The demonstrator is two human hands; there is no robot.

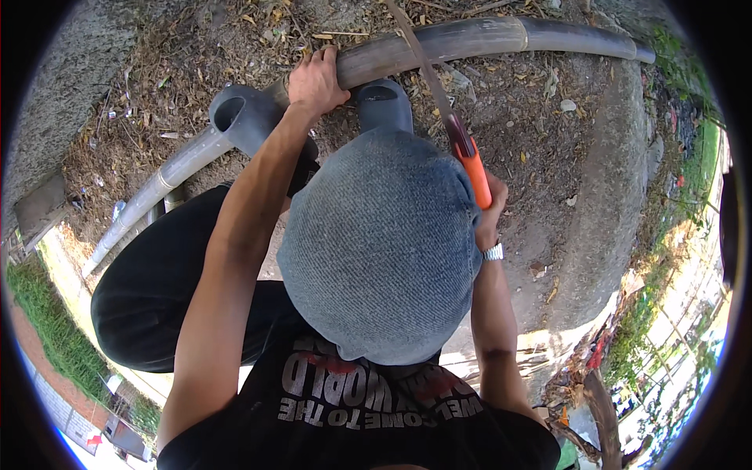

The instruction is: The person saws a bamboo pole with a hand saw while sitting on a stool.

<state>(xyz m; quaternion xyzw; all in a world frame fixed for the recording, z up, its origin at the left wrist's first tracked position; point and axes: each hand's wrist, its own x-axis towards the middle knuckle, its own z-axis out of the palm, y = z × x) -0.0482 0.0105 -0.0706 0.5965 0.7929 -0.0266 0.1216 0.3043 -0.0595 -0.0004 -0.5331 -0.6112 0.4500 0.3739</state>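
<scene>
While the left hand (315,78) clamps the long bamboo pole (470,39) lying across the dirt ground (540,125), right hand (487,211) grips the orange-handled saw (446,117) on it; pole likely stiff, heavy, smooth, best held beside the cut

Left hand (316,78) grips the bamboo pole (439,43) — right hand (487,211) (wristwatch on) holds an orange-handled saw (458,133).

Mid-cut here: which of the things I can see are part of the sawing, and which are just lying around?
In use:
- bamboo pole, gripped by the left hand
- hand saw with orange handle, held in the right hand, blade across the pole
- grey rubber boots beside the pole

Lying about:
- dry leaves on the dirt
- cut wood scraps, lower right
</scene>
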